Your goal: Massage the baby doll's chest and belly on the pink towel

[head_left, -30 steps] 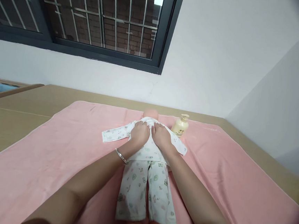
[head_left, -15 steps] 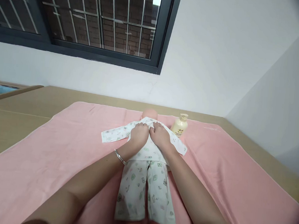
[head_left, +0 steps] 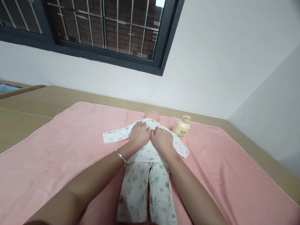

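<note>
soft even indoor light, sharp centre, dark vignette at right corners.

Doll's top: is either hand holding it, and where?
Both left hand and right hand rest on the top at the chest; whether fingers pinch fabric cannot be told.

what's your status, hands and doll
Left hand and right hand both flat on doll chest, fingers at collar. Doll on its back on pink towel. Bottle beside right sleeve, clear of the hands.
</note>
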Available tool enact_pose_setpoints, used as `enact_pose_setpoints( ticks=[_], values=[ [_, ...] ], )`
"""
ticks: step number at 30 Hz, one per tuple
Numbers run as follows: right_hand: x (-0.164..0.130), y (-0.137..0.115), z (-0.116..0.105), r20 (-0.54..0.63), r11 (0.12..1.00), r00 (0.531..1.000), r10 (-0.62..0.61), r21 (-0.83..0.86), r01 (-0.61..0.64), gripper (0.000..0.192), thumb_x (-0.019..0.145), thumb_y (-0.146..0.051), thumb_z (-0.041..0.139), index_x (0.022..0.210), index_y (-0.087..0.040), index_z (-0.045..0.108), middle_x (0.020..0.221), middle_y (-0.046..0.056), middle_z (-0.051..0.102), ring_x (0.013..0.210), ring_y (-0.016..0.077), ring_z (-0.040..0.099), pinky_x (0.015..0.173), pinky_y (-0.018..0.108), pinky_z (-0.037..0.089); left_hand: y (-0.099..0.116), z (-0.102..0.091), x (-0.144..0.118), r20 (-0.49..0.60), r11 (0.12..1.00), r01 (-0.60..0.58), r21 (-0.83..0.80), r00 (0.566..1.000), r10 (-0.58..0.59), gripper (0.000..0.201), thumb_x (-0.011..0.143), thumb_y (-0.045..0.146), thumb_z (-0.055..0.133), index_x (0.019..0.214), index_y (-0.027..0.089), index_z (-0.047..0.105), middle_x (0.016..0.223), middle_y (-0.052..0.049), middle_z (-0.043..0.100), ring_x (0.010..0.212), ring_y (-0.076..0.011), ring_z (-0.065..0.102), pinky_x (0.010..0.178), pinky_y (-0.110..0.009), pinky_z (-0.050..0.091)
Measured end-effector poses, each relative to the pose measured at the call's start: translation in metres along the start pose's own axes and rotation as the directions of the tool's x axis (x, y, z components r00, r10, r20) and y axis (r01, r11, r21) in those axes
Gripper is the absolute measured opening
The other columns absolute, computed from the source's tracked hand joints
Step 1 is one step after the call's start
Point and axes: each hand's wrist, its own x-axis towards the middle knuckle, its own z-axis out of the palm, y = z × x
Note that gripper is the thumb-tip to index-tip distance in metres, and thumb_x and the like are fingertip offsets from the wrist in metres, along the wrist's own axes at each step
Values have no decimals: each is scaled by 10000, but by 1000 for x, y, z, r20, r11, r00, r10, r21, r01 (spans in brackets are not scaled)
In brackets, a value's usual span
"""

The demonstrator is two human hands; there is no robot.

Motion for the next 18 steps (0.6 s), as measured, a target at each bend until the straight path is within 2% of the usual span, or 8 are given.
enact_pose_setpoints(
  ticks=[3,5,7,10,13,16,18],
  values=[
    [7,6,10,-26,997,999,-46,67,47,424,977,-334,322,1181,-94,606,1177,191,649,1130,280,602,942,367,434,-2,7,2,-1,999,10,-40,1000,-10,445,943,286,352,1295,76,525,1381,-184,529,1326,-293,439,1109,-428,329],
    [14,13,19,-36,988,995,-95,120,99,486,973,-312,323,1356,-62,489,1408,196,498,1329,277,446,1071,372,343,-3,11,2,1,998,20,-66,1000,-20,469,946,298,347,1329,74,499,1420,-187,496,1358,-305,405,1129,-441,303],
    [21,18,28,-17,979,993,-120,162,121,556,976,-325,315,1453,-46,369,1521,180,353,1425,274,303,1146,385,247,-4,14,2,0,996,31,-88,1000,-31,480,949,317,349,1346,87,488,1444,-174,477,1379,-304,381,1150,-443,275],
    [25,23,35,-5,972,992,-125,201,123,581,984,-351,292,1477,-48,332,1541,172,318,1445,272,258,1173,404,195,-5,16,2,6,992,16,-122,1000,-16,491,953,349,358,1362,103,475,1472,-159,452,1405,-302,347,1180,-466,221],
    [26,25,38,-6,966,992,-124,229,122,590,983,-360,291,1484,-49,324,1545,179,305,1455,271,233,1181,416,172,-8,16,3,23,986,-54,-158,998,59,487,964,355,343,1384,132,447,1503,-131,422,1426,-282,315,1196,-499,174],
    [29,30,39,24,944,987,-161,294,147,589,972,-356,321,1505,-104,309,1571,142,262,1476,263,173,1190,425,153,-9,16,4,9,979,-108,-171,994,111,460,958,331,367,1371,151,460,1488,-110,448,1407,-252,347,1194,-459,203],
    [32,34,40,30,927,982,-188,336,167,579,966,-349,338,1507,-143,318,1579,109,255,1481,248,156,1193,419,146,-8,14,3,-38,976,-131,-172,991,126,424,944,306,400,1320,145,511,1416,-111,523,1347,-247,421,1165,-418,267]
  ],
)
